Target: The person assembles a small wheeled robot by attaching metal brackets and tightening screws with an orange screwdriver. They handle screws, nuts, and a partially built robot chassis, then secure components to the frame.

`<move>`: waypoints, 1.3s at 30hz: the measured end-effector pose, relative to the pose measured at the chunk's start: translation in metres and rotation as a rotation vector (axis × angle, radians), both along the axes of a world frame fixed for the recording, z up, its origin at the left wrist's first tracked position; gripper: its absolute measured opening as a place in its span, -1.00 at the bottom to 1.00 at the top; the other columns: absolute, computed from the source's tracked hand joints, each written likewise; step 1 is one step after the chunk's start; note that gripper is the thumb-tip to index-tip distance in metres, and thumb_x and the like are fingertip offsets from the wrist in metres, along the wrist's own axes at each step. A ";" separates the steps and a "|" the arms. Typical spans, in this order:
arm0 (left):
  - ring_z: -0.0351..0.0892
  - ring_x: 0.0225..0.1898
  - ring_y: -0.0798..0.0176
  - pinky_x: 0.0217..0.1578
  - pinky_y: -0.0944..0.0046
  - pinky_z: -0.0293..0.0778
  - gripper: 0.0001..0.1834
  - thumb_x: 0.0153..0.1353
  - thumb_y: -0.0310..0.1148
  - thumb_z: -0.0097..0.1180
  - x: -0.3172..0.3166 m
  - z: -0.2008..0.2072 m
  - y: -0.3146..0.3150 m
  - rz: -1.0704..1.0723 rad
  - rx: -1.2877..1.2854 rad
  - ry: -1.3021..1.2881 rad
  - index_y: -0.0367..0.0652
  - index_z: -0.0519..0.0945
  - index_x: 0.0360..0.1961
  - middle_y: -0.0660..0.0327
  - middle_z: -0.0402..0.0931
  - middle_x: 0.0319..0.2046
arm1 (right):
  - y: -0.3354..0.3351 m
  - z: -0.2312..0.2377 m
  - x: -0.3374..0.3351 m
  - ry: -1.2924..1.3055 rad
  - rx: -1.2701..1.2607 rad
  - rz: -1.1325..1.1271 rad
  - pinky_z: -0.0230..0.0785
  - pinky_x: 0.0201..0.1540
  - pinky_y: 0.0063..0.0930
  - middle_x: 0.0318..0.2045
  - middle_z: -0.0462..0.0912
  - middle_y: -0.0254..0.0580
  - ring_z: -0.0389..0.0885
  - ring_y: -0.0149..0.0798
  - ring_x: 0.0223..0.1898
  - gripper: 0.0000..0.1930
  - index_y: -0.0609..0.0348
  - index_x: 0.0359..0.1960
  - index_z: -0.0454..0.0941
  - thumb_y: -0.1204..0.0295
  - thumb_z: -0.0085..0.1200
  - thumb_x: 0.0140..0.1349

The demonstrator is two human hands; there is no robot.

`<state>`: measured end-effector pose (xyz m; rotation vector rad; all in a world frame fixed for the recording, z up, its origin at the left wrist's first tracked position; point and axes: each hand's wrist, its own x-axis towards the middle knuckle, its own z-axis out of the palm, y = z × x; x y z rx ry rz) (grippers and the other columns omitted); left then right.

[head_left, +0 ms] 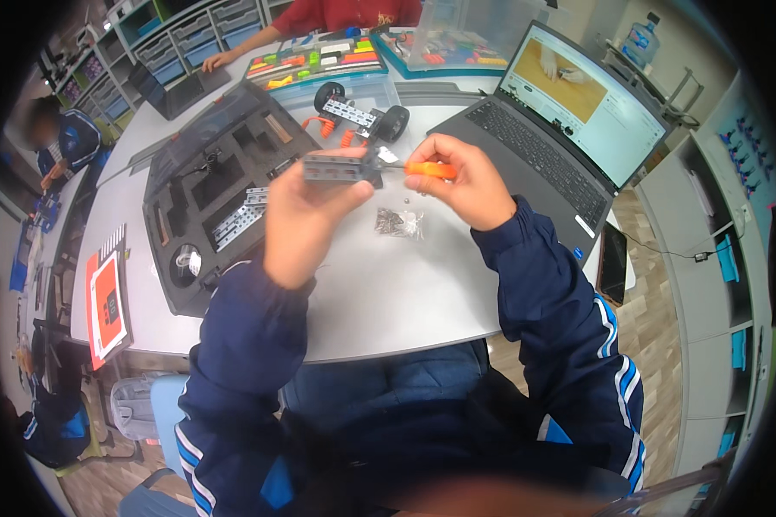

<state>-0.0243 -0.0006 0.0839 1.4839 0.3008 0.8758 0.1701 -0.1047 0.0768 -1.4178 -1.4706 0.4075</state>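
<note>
My left hand (302, 226) grips a grey metal beam (332, 170) with holes along it, held above the white table. A small dark part sits at the beam's right end, partly hidden. In my right hand (478, 188) is an orange-handled screwdriver (431, 170), fingers closed around the handle. Its thin shaft points left at the dark part; whether the tip touches is too small to tell. Below my hands lies a clear bag of small screws (399, 223), with a few loose bits near it. Beyond stands a perforated metal frame with black wheels (352, 114) and orange coiled cables (326, 127).
A dark foam-lined case (168, 271) with metal pieces is at left, beside an orange-and-white booklet (108, 306). An open laptop (535, 159) stands at right, near a phone (612, 263). Behind are bins of coloured bricks (315, 60) and a person in red (345, 13).
</note>
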 end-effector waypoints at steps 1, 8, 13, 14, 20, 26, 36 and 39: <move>0.60 -0.11 0.30 -0.02 0.34 0.49 -0.61 0.08 -0.64 0.28 0.009 -0.004 0.002 -0.008 0.029 0.007 -0.33 0.54 -0.02 0.13 0.61 -0.11 | 0.004 -0.004 0.009 0.016 -0.075 0.014 0.37 -0.21 -0.57 -0.29 0.59 -0.30 0.51 -0.49 -0.28 -0.88 0.25 -0.26 0.52 0.49 0.15 0.23; 0.60 -0.06 0.24 0.03 0.28 0.50 -0.63 0.15 -0.62 0.22 0.028 -0.040 0.012 -0.099 -0.050 -0.080 -0.36 0.49 0.01 0.10 0.59 -0.10 | 0.007 -0.044 0.017 0.230 -0.089 0.118 0.36 -0.11 -0.55 -0.25 0.61 -0.25 0.53 -0.44 -0.19 -0.90 0.24 -0.25 0.60 0.52 0.14 0.21; 0.61 -0.06 0.25 0.04 0.27 0.50 -0.62 0.11 -0.64 0.24 0.020 -0.043 0.011 -0.117 -0.129 -0.006 -0.33 0.52 0.00 0.11 0.60 -0.10 | 0.004 -0.037 0.019 0.014 -0.035 0.021 0.32 -0.05 -0.54 -0.25 0.54 -0.20 0.50 -0.38 -0.18 -0.87 0.32 -0.24 0.55 0.65 0.10 0.16; 0.59 -0.07 0.30 0.01 0.28 0.53 -0.62 0.11 -0.64 0.25 0.019 -0.045 0.007 -0.098 -0.096 0.018 -0.33 0.52 -0.01 0.14 0.58 -0.08 | 0.002 -0.034 0.020 -0.019 -0.070 0.012 0.34 -0.11 -0.54 -0.29 0.56 -0.19 0.51 -0.35 -0.26 -0.89 0.33 -0.26 0.53 0.66 0.09 0.16; 0.59 -0.05 0.30 0.04 0.29 0.50 -0.61 0.11 -0.65 0.24 0.021 -0.049 0.010 -0.048 -0.109 -0.016 -0.33 0.51 0.00 0.12 0.59 -0.08 | 0.000 -0.029 0.005 0.069 -0.180 -0.056 0.39 -0.19 -0.48 -0.35 0.57 -0.16 0.55 -0.27 -0.33 -0.88 0.29 -0.25 0.53 0.59 0.13 0.17; 0.60 -0.02 0.23 0.07 0.25 0.50 -0.61 0.12 -0.67 0.21 0.021 -0.053 0.015 -0.079 -0.147 0.005 -0.35 0.49 0.01 0.05 0.59 -0.06 | 0.006 -0.037 0.007 -0.086 0.163 -0.137 0.40 -0.21 -0.49 -0.38 0.56 -0.19 0.56 -0.30 -0.34 -0.85 0.29 -0.24 0.52 0.57 0.16 0.15; 0.58 0.01 0.20 0.08 0.23 0.49 -0.60 0.12 -0.70 0.18 0.021 -0.058 0.016 -0.091 -0.107 -0.053 -0.34 0.47 0.01 0.03 0.58 -0.05 | 0.003 -0.035 0.001 -0.023 0.047 -0.161 0.38 -0.20 -0.51 -0.31 0.59 -0.13 0.56 -0.27 -0.30 -0.86 0.32 -0.32 0.56 0.56 0.22 0.10; 0.58 0.02 0.22 0.09 0.24 0.48 -0.61 0.12 -0.70 0.17 0.018 -0.054 0.016 -0.089 -0.108 -0.024 -0.34 0.48 0.00 0.03 0.59 -0.05 | 0.001 -0.031 0.001 -0.130 0.169 -0.148 0.41 -0.23 -0.46 -0.33 0.58 -0.09 0.57 -0.22 -0.31 -0.87 0.33 -0.33 0.56 0.57 0.21 0.10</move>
